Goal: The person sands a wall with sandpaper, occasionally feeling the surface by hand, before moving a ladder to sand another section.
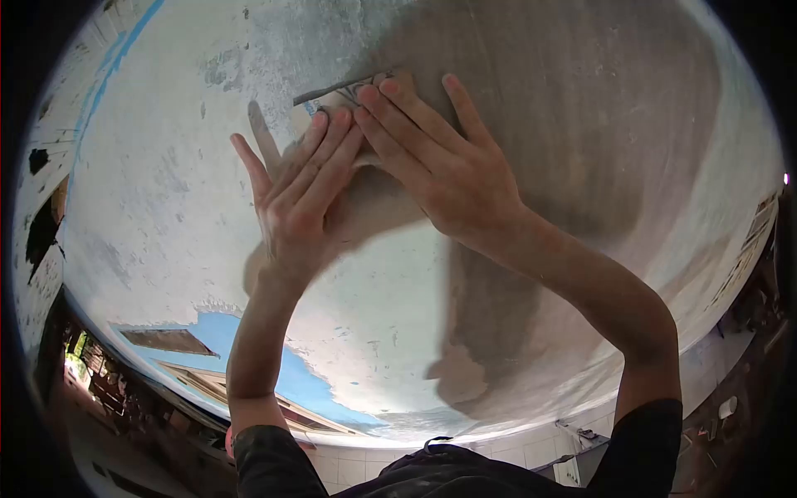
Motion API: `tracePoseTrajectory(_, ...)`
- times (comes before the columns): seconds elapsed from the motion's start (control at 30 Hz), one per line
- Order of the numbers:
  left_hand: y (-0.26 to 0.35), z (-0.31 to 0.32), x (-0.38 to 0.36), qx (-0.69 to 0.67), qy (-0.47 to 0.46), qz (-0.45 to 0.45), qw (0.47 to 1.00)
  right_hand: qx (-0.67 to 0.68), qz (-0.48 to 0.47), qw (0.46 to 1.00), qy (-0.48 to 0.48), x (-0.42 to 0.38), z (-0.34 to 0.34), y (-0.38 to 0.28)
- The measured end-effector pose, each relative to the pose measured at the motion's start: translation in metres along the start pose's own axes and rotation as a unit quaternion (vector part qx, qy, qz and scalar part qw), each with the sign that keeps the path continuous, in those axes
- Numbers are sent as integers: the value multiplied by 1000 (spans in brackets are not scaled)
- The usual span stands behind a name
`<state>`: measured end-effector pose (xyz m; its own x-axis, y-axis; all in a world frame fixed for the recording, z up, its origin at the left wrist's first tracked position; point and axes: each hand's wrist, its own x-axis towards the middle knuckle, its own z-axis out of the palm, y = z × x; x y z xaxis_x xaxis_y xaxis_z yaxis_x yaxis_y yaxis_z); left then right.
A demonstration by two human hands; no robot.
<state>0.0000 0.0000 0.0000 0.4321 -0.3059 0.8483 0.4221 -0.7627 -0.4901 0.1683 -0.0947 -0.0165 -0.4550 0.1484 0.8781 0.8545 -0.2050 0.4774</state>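
Observation:
Both my hands press flat against a white, patchy plaster surface [166, 191] overhead. Under the fingers lies a tan sheet [336, 98] with a dark edge and printed marks, probably sandpaper; only its upper left corner shows. My left hand [303, 195] has its fingers stretched upward over the sheet, thumb spread to the left. My right hand [444, 162] comes in from the right, and its fingers lie across my left fingertips and the sheet. Both forearms are bare, with dark sleeves at the bottom.
A blue paint patch [237, 336] remains on the plaster at lower left, beside a framed opening [166, 340]. A large shadow [564, 124] covers the surface at right. White tiled wall [531, 452] shows at the bottom, and dark cluttered areas sit at both lower edges.

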Motion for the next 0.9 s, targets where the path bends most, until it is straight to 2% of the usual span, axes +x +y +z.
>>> tracePoseTrajectory(0.17,21,9,-38,-11,-26,-8,1000,36,-16,999,-21,-37,-2,-13)
tracePoseTrajectory(0.3,3,1,3,28,-19,3,999,8,-17,1000,4,-3,-1,10)
tracePoseTrajectory(0.4,-6,5,25,22,32,-4,999,-5,-9,1000,14,16,-3,20)
tracePoseTrajectory(0.57,8,10,-9,-7,-10,5,1000,-15,-22,1000,-5,-20,-4,6)
tracePoseTrajectory(0.67,-5,4,15,4,10,18,1000,-47,-26,998,17,6,-3,20)
tracePoseTrajectory(0.77,-21,-3,52,29,28,14,999,-24,-12,998,62,46,3,41)
tracePoseTrajectory(0.9,-21,2,36,2,31,24,999,-14,-31,998,61,39,4,37)
